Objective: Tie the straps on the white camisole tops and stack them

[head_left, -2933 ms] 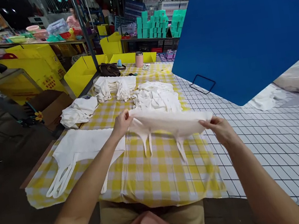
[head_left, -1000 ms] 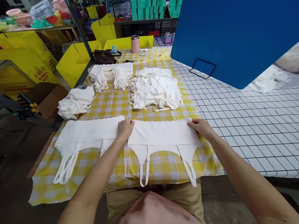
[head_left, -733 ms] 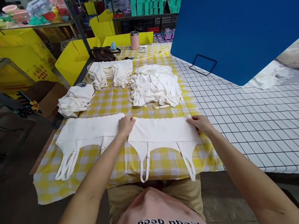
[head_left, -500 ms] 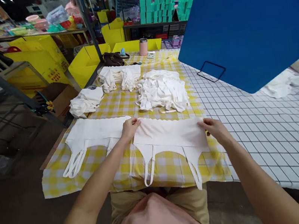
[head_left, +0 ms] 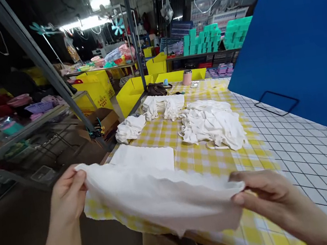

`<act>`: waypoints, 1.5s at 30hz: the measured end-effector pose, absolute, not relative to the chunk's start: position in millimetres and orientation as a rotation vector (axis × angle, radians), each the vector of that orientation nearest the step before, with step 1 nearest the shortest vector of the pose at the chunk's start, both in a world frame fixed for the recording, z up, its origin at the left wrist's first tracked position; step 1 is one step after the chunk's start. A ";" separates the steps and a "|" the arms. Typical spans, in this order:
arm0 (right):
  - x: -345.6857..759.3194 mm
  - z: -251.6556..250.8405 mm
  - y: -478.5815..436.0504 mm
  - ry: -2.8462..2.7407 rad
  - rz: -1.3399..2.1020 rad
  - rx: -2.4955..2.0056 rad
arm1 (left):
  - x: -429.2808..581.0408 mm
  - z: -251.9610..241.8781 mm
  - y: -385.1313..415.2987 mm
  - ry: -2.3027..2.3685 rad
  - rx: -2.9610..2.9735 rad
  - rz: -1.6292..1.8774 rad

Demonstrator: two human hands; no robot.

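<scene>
I hold a white strappy garment [head_left: 159,197] up in the air, stretched between both hands over the near edge of the yellow checked tablecloth [head_left: 200,160]. My left hand [head_left: 67,193] pinches its left corner. My right hand [head_left: 263,191] pinches its right edge between thumb and fingers. Behind it another white garment [head_left: 144,156] lies flat on the cloth. A loose heap of white garments [head_left: 213,123] sits further back to the right.
A folded stack [head_left: 165,104] and a small white pile [head_left: 130,127] lie at the far left of the cloth. Beyond them are a dark bag [head_left: 156,89], a pink cup [head_left: 187,77], yellow bins [head_left: 132,94]. A blue board [head_left: 300,47] leans over the white gridded surface [head_left: 311,157].
The garment that lay flat under my hands has been lifted off the table and swung toward the left. The view has tilted upward and leftward.
</scene>
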State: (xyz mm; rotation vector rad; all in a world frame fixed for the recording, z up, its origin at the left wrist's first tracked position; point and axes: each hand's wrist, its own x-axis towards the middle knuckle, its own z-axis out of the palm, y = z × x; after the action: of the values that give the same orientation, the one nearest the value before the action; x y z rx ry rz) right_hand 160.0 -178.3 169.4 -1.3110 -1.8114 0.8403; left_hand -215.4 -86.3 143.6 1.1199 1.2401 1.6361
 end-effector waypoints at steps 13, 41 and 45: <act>83.7 10.0 -15.4 -1.449 1.052 -1.630 | -256.4 29.7 69.3 1.798 1.621 1.012; 189.4 2.6 49.5 -1.518 -0.178 -2.115 | -159.3 12.4 53.5 2.067 2.584 0.721; 225.7 12.0 60.2 -1.561 -0.254 -2.168 | -114.5 21.4 32.3 1.754 2.620 0.836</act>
State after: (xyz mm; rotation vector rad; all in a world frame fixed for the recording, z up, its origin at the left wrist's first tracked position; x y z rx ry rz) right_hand 225.7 60.2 12.0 -2.1682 -1.5612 -0.2536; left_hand -114.5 32.3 21.4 2.6195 1.7539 0.8361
